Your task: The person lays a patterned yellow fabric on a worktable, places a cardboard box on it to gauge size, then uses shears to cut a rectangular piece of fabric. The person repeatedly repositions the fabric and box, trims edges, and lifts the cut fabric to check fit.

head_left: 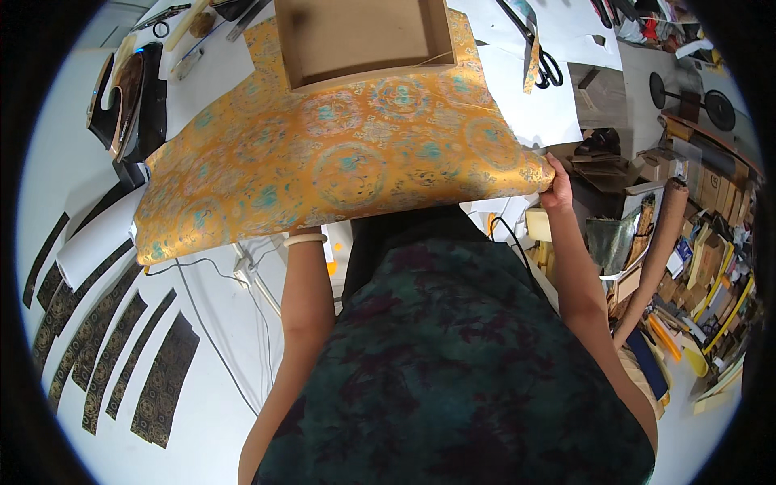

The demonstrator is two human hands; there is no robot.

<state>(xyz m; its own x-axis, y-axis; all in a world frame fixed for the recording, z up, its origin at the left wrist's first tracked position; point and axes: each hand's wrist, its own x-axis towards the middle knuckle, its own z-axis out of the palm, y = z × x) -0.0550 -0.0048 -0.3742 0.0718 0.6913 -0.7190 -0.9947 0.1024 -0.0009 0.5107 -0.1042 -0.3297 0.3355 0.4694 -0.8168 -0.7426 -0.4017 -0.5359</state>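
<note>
A gold brocade cloth [356, 162] with round teal and grey motifs drapes over the near edge of the work table. At its right corner, my right hand [556, 187] is closed on the cloth's edge. My left forearm [309, 283], with a pale bangle [305, 238] at the wrist, reaches up under the cloth, which hides the left hand and its fingers. On the far part of the brocade rests an open shallow box [368, 40] of tan board, its near wall toward me.
Black-handled scissors [550, 71] lie on white paper at the right. Hand tools and a black holder [149, 105] stand at the left. Dark patterned strips [166, 380] lie at lower left, near a white roll [93, 246]. A long brown tube [659, 242] leans among clutter at right.
</note>
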